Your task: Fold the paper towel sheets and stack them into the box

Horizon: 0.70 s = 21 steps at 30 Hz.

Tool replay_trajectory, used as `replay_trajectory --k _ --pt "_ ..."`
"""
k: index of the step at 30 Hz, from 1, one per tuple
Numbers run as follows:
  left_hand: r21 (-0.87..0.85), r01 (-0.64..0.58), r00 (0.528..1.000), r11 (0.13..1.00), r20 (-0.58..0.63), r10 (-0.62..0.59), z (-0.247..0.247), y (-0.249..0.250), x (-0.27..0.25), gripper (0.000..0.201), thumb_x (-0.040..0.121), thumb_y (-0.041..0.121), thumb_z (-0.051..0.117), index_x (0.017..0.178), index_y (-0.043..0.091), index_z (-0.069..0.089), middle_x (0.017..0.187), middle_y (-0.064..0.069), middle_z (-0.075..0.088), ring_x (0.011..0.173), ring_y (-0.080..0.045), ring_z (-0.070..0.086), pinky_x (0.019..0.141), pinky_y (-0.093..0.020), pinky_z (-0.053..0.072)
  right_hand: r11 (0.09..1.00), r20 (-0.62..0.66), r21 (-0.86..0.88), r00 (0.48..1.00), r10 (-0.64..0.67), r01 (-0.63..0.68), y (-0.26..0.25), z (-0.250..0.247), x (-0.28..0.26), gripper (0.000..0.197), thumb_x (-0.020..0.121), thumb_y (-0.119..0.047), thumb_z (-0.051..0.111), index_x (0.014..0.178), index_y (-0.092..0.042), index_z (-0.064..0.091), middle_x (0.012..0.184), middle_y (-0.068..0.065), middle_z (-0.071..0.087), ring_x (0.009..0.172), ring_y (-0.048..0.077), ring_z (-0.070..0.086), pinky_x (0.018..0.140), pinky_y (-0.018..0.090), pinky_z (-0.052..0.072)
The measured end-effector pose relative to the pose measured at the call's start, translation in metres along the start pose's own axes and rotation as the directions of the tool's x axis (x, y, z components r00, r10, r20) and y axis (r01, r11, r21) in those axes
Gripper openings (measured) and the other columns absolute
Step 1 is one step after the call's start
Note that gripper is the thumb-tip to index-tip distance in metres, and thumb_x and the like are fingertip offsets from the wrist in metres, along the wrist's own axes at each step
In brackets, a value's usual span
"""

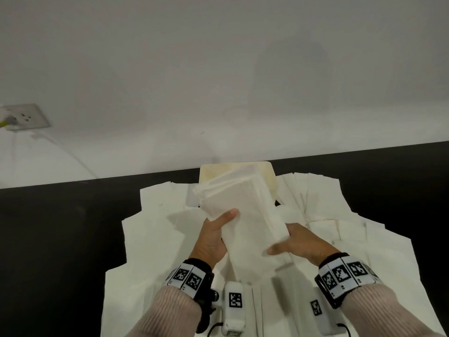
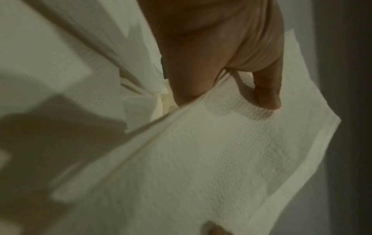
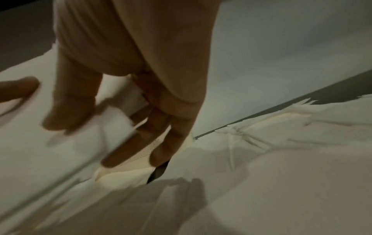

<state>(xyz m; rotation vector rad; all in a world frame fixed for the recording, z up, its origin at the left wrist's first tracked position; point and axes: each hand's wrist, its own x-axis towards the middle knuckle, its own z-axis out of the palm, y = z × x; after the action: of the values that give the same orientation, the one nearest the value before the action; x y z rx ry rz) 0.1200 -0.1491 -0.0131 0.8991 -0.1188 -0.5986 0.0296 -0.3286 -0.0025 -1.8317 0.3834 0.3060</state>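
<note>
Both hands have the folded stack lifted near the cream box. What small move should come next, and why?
Probably carry the folded stack forward and lower it into the box. The left hand and right hand grip its near end from either side, its far end already hangs over the box's near edge, and unfolded sheets lie beneath on the table, so it is not yet stowed.

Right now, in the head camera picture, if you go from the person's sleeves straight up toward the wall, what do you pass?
Marker wristbands → left hand and right hand gripping the folded paper towel stack → cream box → white wall.
</note>
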Motion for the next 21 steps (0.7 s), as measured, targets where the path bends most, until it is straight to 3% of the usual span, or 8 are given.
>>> replay_trajectory --k 2,4,7,11,16,18,21 --pt "-0.037 -0.031 0.999 0.999 -0.022 0.030 -0.006 0.000 -0.002 0.037 0.074 0.002 0.065 0.111 0.005 0.062 0.100 -0.012 0.071 0.091 -0.026 0.069 0.077 -0.037 0.059 1.000 -0.142 0.025 0.990 0.009 -0.005 0.004 -0.006 -0.001 0.030 0.068 -0.009 0.081 0.095 -0.015 0.070 0.095 0.002 0.073 0.089 0.016 0.068 0.073 0.022 0.051" --pt "-0.010 -0.057 0.997 0.998 -0.043 0.056 -0.016 0.003 -0.003 0.040 0.072 0.002 0.064 0.112 0.003 0.062 0.103 -0.013 0.070 0.096 -0.027 0.067 0.081 -0.035 0.058 0.991 -0.319 0.130 0.948 0.002 0.042 0.004 -0.018 -0.003 0.029 0.067 -0.006 0.080 0.094 -0.009 0.071 0.086 0.005 0.073 0.080 0.020 0.069 0.068 0.028 0.053" --pt "0.187 -0.070 0.994 0.980 -0.075 0.085 -0.034 0.011 -0.005 0.027 0.075 -0.002 0.064 0.101 0.006 0.064 0.094 -0.009 0.072 0.087 -0.022 0.068 0.073 -0.026 0.058 0.952 -0.462 0.258 0.886 -0.026 0.163 -0.003 -0.036 -0.015 0.019 0.071 -0.002 0.076 0.088 -0.006 0.068 0.080 0.008 0.069 0.070 0.021 0.065 0.058 0.027 0.049" --pt "0.445 -0.025 0.995 0.895 -0.074 0.065 -0.043 0.007 -0.007 0.031 0.075 -0.011 0.067 0.094 0.012 0.064 0.087 -0.002 0.074 0.081 -0.017 0.069 0.064 -0.022 0.056 0.930 -0.425 0.314 0.904 -0.043 0.192 0.007 -0.035 -0.017 0.025 0.073 -0.001 0.074 0.096 -0.006 0.065 0.090 0.011 0.067 0.078 0.023 0.063 0.064 0.027 0.050" --pt "0.550 0.012 0.998 0.835 -0.060 0.025 -0.035 -0.013 -0.005 0.048 0.070 -0.002 0.077 0.109 0.019 0.057 0.104 -0.004 0.068 0.096 -0.019 0.066 0.080 -0.032 0.056 0.933 -0.344 0.349 0.938 0.047 0.082 0.043 -0.025 -0.003 0.051 0.064 0.005 0.079 0.104 -0.024 0.066 0.113 0.009 0.060 0.105 0.028 0.057 0.094 0.036 0.047" --pt "0.561 0.012 0.998 0.828 -0.064 0.029 -0.031 -0.018 -0.004 0.048 0.068 -0.002 0.078 0.106 0.019 0.058 0.104 -0.003 0.068 0.098 -0.019 0.066 0.084 -0.034 0.056 0.935 -0.335 0.348 0.941 0.054 0.070 0.050 -0.027 -0.001 0.051 0.064 0.008 0.078 0.100 -0.026 0.066 0.114 0.010 0.062 0.107 0.029 0.058 0.096 0.039 0.047" --pt "0.577 -0.004 0.997 0.817 -0.065 0.051 -0.026 -0.024 -0.002 0.039 0.071 -0.004 0.076 0.098 0.021 0.061 0.098 -0.001 0.069 0.096 -0.020 0.064 0.083 -0.030 0.055 0.927 -0.367 0.365 0.928 0.060 0.085 0.053 -0.026 0.001 0.047 0.067 0.011 0.074 0.100 -0.021 0.066 0.112 0.013 0.067 0.100 0.028 0.060 0.088 0.038 0.047"
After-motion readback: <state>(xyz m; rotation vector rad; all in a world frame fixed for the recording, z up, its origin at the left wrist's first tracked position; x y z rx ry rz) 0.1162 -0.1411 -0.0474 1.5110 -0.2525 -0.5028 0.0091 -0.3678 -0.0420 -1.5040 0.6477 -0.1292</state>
